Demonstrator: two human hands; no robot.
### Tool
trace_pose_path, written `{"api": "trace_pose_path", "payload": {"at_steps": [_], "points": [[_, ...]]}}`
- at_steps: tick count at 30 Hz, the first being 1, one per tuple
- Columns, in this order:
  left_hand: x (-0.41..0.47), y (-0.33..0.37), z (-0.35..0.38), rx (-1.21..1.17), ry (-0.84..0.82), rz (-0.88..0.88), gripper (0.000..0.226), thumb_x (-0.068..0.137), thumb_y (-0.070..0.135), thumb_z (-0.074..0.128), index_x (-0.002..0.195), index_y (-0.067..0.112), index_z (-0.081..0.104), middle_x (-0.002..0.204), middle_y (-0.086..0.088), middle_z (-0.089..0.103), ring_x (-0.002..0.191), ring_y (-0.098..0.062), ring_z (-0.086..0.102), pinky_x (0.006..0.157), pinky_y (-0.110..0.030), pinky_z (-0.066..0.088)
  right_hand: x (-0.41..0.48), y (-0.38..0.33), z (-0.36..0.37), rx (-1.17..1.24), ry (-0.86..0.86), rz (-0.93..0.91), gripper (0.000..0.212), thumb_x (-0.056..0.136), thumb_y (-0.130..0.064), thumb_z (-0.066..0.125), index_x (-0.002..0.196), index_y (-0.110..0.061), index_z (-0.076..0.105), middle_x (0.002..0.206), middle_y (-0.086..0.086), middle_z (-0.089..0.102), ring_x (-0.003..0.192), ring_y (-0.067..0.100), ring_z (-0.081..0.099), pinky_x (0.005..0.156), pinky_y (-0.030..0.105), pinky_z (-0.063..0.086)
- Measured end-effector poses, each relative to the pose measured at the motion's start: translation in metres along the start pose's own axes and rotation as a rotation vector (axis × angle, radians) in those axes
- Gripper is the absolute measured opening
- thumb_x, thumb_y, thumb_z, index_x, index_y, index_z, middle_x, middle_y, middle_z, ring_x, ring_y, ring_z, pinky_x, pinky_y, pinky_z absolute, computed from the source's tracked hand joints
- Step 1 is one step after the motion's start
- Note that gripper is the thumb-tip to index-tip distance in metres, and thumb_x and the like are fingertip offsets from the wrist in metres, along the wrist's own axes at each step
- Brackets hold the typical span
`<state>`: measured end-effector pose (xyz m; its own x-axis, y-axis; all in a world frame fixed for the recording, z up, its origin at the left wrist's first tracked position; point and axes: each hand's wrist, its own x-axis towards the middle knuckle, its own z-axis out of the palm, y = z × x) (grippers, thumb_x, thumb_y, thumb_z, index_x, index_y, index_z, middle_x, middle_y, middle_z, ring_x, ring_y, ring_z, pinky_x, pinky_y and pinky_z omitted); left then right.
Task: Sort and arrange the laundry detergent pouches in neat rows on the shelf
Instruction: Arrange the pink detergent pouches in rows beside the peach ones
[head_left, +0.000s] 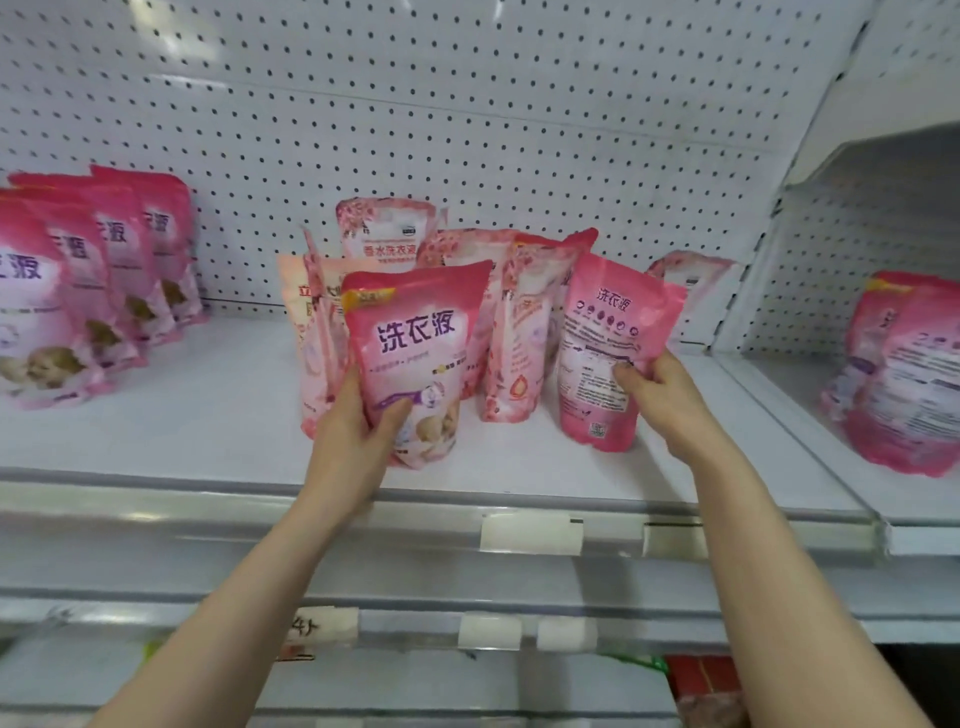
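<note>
So the white shelf (208, 415) with its pegboard back (519, 130) is where it all sits. At 9 o'clock there's a tidy row of dark pink pouches (78, 291) standing front-out one behind another. I count four, with the frame edge cutting off the front one, so that looks like the sorted pile. Dead centre is a jumble of paler floral pouches (524, 332), leaning every which way. Maybe six, but they overlap too much to be sure. At 3 o'clock the next bay has at least two more pink ones (904, 384), blurry. Then one pouch per hand: the left hand (358, 431) is clamped round the lower edge of a front-facing pouch (415, 338), thumb across the front. The right hand (660, 395) pinches a back-facing pouch (608, 338) by its side. Both match the 9 o'clock row, so my guess is they're being pulled out of the mix to join it.
</note>
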<state>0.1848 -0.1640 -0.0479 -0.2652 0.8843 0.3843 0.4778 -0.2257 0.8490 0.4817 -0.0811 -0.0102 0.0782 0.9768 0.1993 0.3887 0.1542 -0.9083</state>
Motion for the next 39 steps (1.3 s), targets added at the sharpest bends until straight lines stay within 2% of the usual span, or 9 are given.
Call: {"api": "trace_pose_path", "payload": {"at_steps": [7, 10, 13, 17, 21, 28, 32, 36, 39], "points": [[-0.004, 0.012, 0.001, -0.034, -0.037, -0.011, 0.054, 0.084, 0.037, 0.065, 0.133, 0.023, 0.045, 0.125, 0.002, 0.061, 0.109, -0.021, 0.061, 0.092, -0.043, 0.053, -0.039, -0.01, 0.024, -0.386, 0.291, -0.1, 0.035, 0.096, -0.036, 0.055, 0.123, -0.013, 0.053, 0.106, 0.01, 0.069, 0.1, 0.035, 0.063, 0.084, 0.038, 0.047], [-0.004, 0.014, 0.006, -0.03, -0.05, 0.003, 0.049, 0.09, 0.022, 0.065, 0.133, 0.018, 0.044, 0.119, 0.004, 0.06, 0.103, -0.017, 0.061, 0.087, -0.032, 0.051, -0.051, -0.018, 0.041, -0.472, 0.23, -0.157, 0.06, 0.087, -0.058, 0.059, 0.128, -0.016, 0.046, 0.116, 0.007, 0.065, 0.105, 0.029, 0.062, 0.084, 0.035, 0.045], [-0.004, 0.012, 0.006, -0.024, -0.062, 0.014, 0.05, 0.09, 0.02, 0.064, 0.135, 0.018, 0.043, 0.114, 0.008, 0.06, 0.096, -0.011, 0.061, 0.074, -0.016, 0.047, -0.046, -0.021, 0.032, -0.249, 0.128, -0.075, 0.078, 0.077, -0.069, 0.063, 0.136, -0.02, 0.044, 0.128, 0.003, 0.056, 0.109, 0.024, 0.062, 0.094, 0.042, 0.052], [-0.006, 0.015, 0.006, -0.024, -0.051, 0.005, 0.042, 0.091, 0.022, 0.064, 0.127, 0.025, 0.044, 0.112, 0.009, 0.061, 0.094, -0.01, 0.062, 0.069, -0.011, 0.045, -0.025, -0.019, 0.014, -0.102, 0.125, -0.077, 0.069, 0.087, -0.049, 0.067, 0.143, -0.02, 0.041, 0.137, 0.004, 0.052, 0.116, 0.018, 0.054, 0.095, 0.033, 0.046], [-0.006, 0.02, 0.01, -0.055, -0.027, -0.043, 0.047, 0.083, 0.049, 0.062, 0.123, 0.032, 0.045, 0.115, 0.007, 0.065, 0.103, -0.017, 0.065, 0.086, -0.041, 0.056, 0.003, -0.019, 0.03, -0.049, -0.228, 0.046, 0.084, 0.083, -0.042, 0.074, 0.15, -0.02, 0.03, 0.138, 0.007, 0.055, 0.114, 0.021, 0.061, 0.086, 0.032, 0.053], [-0.004, 0.022, 0.01, -0.1, -0.064, -0.085, 0.047, 0.085, 0.048, 0.058, 0.128, 0.035, 0.045, 0.118, 0.011, 0.065, 0.105, -0.014, 0.065, 0.091, -0.048, 0.054, 0.018, -0.015, 0.037, 0.12, -0.337, 0.167, 0.08, 0.055, -0.034, 0.089, 0.124, -0.013, 0.056, 0.112, 0.007, 0.073, 0.095, 0.021, 0.073, 0.078, 0.035, 0.06], [-0.006, 0.025, 0.01, -0.181, -0.036, -0.091, 0.041, 0.092, 0.029, 0.06, 0.131, 0.029, 0.047, 0.115, 0.01, 0.068, 0.102, -0.009, 0.067, 0.092, -0.046, 0.054, 0.01, -0.009, 0.033, 0.201, -0.294, 0.172, 0.086, 0.044, -0.037, 0.092, 0.121, -0.013, 0.06, 0.109, 0.008, 0.074, 0.094, 0.023, 0.074, 0.081, 0.04, 0.06], [-0.012, 0.031, 0.009, -0.266, 0.01, -0.063, 0.043, 0.094, 0.02, 0.06, 0.134, 0.026, 0.047, 0.111, 0.02, 0.065, 0.097, 0.008, 0.064, 0.094, -0.039, 0.053, -0.005, -0.011, 0.03, 0.266, -0.159, 0.086, 0.047, 0.064, -0.017, 0.09, 0.105, -0.018, 0.066, 0.1, 0.004, 0.076, 0.084, 0.018, 0.075, 0.071, 0.034, 0.061], [-0.016, 0.031, 0.002, -0.311, 0.001, -0.048, 0.046, 0.093, 0.022, 0.061, 0.137, 0.027, 0.047, 0.119, 0.015, 0.065, 0.108, -0.003, 0.063, 0.098, -0.043, 0.051, -0.022, -0.018, 0.03, 0.347, -0.04, 0.021, 0.044, 0.067, -0.011, 0.089, 0.104, -0.021, 0.066, 0.101, 0.004, 0.077, 0.088, 0.022, 0.075, 0.077, 0.041, 0.061]]}}
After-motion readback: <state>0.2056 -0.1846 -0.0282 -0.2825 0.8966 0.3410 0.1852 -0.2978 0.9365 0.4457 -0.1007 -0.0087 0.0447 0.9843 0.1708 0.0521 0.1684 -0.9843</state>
